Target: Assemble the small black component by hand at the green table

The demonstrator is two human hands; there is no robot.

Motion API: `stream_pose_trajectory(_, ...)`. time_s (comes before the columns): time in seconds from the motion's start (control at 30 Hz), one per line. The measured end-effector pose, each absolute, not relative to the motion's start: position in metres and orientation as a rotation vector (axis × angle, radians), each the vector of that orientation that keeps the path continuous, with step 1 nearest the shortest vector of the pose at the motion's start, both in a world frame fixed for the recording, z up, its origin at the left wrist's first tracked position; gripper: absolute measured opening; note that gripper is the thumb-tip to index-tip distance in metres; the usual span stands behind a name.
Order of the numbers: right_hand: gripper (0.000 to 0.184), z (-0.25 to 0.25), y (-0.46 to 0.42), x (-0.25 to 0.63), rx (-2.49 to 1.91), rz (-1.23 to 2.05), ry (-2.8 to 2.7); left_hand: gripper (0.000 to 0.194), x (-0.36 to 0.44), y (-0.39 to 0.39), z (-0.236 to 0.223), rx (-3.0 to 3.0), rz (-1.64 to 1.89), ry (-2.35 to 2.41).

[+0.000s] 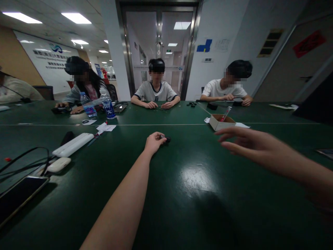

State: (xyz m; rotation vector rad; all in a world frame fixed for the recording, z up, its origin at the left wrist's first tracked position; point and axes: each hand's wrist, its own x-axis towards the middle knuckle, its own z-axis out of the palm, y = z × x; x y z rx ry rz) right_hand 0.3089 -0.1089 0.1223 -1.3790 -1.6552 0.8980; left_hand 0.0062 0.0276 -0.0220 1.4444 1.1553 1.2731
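Observation:
My left hand (154, 141) is stretched far out over the dark green table (182, 180), its fingers pinched on a small black object (167, 139) that rests on the tabletop. My right hand (244, 143) hovers above the table to the right, fingers spread and holding nothing. It is nearest to a small open cardboard box (221, 122) with a red-and-clear pen-like item sticking out of it.
At the left lie a white power strip (73, 144), a white case (58, 164), black cables (26, 161), and a phone (18, 196). Two water bottles (108, 107) stand further back. Three people sit across the table.

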Motion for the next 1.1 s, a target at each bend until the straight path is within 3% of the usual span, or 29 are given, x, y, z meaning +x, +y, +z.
stream_pose_trajectory(0.1, 0.03, 0.102, -0.054, 0.242, -1.42, 1.115, -1.759, 0.025, 0.006, 0.025, -0.017, 1.383, 1.339, 1.104)
stream_pose_trajectory(0.27, 0.025, 0.025, 0.023, 0.155, -1.215, 1.535, -1.33, 0.03, 0.006, 0.024, -0.013, 1.327, 1.394, 1.045)
stream_pose_trajectory(0.4, 0.022, -0.009, 0.039, 0.146, -0.999, 1.464, -1.282, 0.027, 0.005, 0.028, -0.016, 1.319, 1.344, 1.014)
stream_pose_trajectory(0.57, 0.039, -0.014, 0.039, 0.164, -0.896, 1.348, -1.231, 0.022, 0.005, 0.036, -0.017, 1.349, 1.226, 1.128)
stream_pose_trajectory(0.8, 0.016, -0.007, 0.037, 0.165, -0.836, 1.565, -1.032, 0.019, 0.001, 0.037, -0.014, 1.206, 1.3, 1.131)
stream_pose_trajectory(1.1, 0.018, -0.009, 0.037, 0.166, -0.826, 1.517, -0.969, 0.027, -0.002, 0.041, -0.021, 1.191, 1.402, 1.051)
